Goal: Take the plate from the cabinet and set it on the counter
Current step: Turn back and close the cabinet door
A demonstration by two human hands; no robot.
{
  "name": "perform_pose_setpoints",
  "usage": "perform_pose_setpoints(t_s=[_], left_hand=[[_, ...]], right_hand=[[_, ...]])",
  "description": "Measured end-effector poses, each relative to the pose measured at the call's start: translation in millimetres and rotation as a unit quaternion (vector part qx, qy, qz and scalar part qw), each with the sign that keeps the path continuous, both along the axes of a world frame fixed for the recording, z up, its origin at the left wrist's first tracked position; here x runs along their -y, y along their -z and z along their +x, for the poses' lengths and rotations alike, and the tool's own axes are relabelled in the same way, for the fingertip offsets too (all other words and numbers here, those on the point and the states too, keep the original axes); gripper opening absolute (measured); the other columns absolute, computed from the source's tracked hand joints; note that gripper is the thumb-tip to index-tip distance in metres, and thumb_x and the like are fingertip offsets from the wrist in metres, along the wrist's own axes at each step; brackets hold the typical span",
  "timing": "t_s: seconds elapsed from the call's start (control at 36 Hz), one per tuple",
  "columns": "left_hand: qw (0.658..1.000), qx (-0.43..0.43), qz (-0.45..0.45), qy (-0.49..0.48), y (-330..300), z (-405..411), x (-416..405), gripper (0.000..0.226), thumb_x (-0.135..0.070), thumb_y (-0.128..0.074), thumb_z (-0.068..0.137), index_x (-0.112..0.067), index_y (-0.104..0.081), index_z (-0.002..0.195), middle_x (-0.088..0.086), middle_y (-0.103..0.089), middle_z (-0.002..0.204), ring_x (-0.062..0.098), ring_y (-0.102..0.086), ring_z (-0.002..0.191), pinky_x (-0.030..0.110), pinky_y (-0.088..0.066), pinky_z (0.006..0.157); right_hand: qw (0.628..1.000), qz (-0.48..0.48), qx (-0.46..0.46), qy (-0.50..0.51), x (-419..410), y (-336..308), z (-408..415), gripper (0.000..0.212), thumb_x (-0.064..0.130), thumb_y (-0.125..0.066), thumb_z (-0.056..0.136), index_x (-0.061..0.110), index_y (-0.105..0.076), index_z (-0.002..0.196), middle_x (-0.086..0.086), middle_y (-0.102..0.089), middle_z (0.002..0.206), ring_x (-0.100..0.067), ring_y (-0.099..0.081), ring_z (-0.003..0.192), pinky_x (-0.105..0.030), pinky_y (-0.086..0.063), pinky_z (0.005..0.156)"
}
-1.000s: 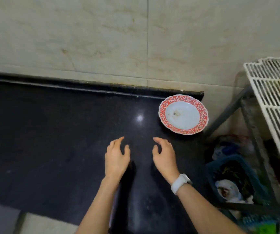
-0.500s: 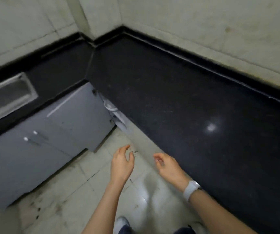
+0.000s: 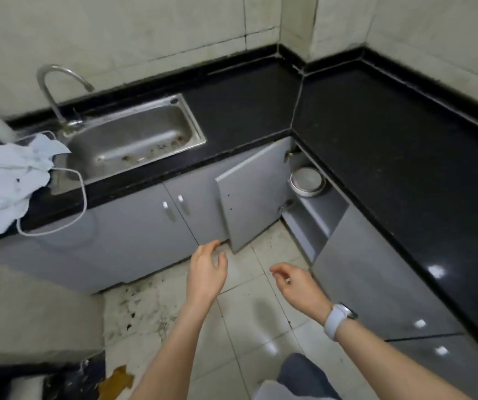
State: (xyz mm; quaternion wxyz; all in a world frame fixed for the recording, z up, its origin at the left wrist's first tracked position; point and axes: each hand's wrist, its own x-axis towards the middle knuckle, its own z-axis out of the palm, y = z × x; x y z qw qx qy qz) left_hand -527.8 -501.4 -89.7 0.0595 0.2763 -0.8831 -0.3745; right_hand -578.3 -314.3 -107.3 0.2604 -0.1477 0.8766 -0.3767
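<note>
A white plate (image 3: 307, 181) rests on the upper shelf inside the grey corner cabinet (image 3: 315, 217), whose door (image 3: 253, 194) stands open. The black counter (image 3: 399, 157) runs above it, along the right and back walls. My left hand (image 3: 207, 274) hovers over the floor just below the door's lower edge, fingers apart and empty. My right hand (image 3: 297, 282), with a white watch on the wrist, hangs beside it, fingers loosely curled and holding nothing. Both hands are well short of the plate.
A steel sink (image 3: 134, 140) with a curved tap (image 3: 58, 90) sits in the counter at left. White cloth (image 3: 9, 180) and a white cable (image 3: 79, 197) lie beside it. Closed grey doors (image 3: 151, 226) flank the open one. The tiled floor (image 3: 255, 313) is stained.
My view has swung left from the red-rimmed plate on the counter to the corner cabinet and sink. Both hands dropped off the counter and now hang over the floor.
</note>
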Motion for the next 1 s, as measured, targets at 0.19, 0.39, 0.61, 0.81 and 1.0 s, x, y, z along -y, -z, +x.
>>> perform_pose_setpoints(t_s=[0.19, 0.39, 0.61, 0.81, 1.0], left_hand=[[1.000, 0.024, 0.015, 0.008, 23, -63, 64, 0.036, -0.020, -0.048, 0.090, -0.011, -0.051, 0.124, 0.008, -0.056, 0.125, 0.023, -0.051, 0.119, 0.036, -0.040, 0.102], [0.993, 0.065, -0.009, 0.097, 50, -189, 121, 0.039, -0.015, -0.046, 0.090, -0.008, -0.045, 0.129, 0.015, -0.050, 0.130, 0.030, -0.047, 0.120, 0.039, -0.038, 0.101], [0.960, 0.174, -0.030, 0.216, 92, -290, 148, 0.063, -0.019, -0.049, 0.088, -0.006, -0.020, 0.142, 0.017, -0.021, 0.153, 0.033, -0.020, 0.140, 0.045, -0.020, 0.116], [0.945, 0.226, 0.055, 0.232, 111, -310, 156, 0.057, -0.013, -0.049, 0.084, -0.013, -0.032, 0.138, 0.017, -0.043, 0.135, 0.035, -0.045, 0.122, 0.045, -0.039, 0.103], [0.877, 0.259, 0.156, 0.375, 117, -307, 146, 0.050, -0.017, -0.050, 0.084, -0.034, -0.046, 0.131, -0.002, -0.053, 0.115, 0.017, -0.056, 0.107, 0.030, -0.046, 0.094]], right_hand=[[1.000, -0.009, -0.002, 0.012, 72, 16, -72, 0.027, 0.014, -0.043, 0.091, 0.012, -0.058, 0.114, -0.009, -0.066, 0.115, -0.020, -0.060, 0.106, -0.029, -0.046, 0.092], [0.997, -0.013, -0.027, 0.068, 135, 52, -177, 0.026, 0.016, -0.044, 0.092, 0.011, -0.058, 0.114, -0.012, -0.069, 0.105, -0.027, -0.064, 0.096, -0.028, -0.047, 0.079], [0.992, -0.010, -0.006, 0.125, 175, 70, -254, 0.034, 0.010, -0.041, 0.092, 0.008, -0.051, 0.124, -0.015, -0.061, 0.124, -0.029, -0.057, 0.113, -0.035, -0.045, 0.095], [0.980, -0.007, 0.041, 0.195, 179, 86, -269, 0.035, 0.004, -0.042, 0.090, 0.006, -0.052, 0.123, -0.017, -0.060, 0.125, -0.028, -0.057, 0.115, -0.034, -0.042, 0.101], [0.951, -0.001, 0.088, 0.296, 169, 84, -251, 0.034, 0.008, -0.042, 0.092, 0.007, -0.051, 0.124, -0.015, -0.059, 0.127, -0.025, -0.055, 0.117, -0.022, -0.038, 0.096]])
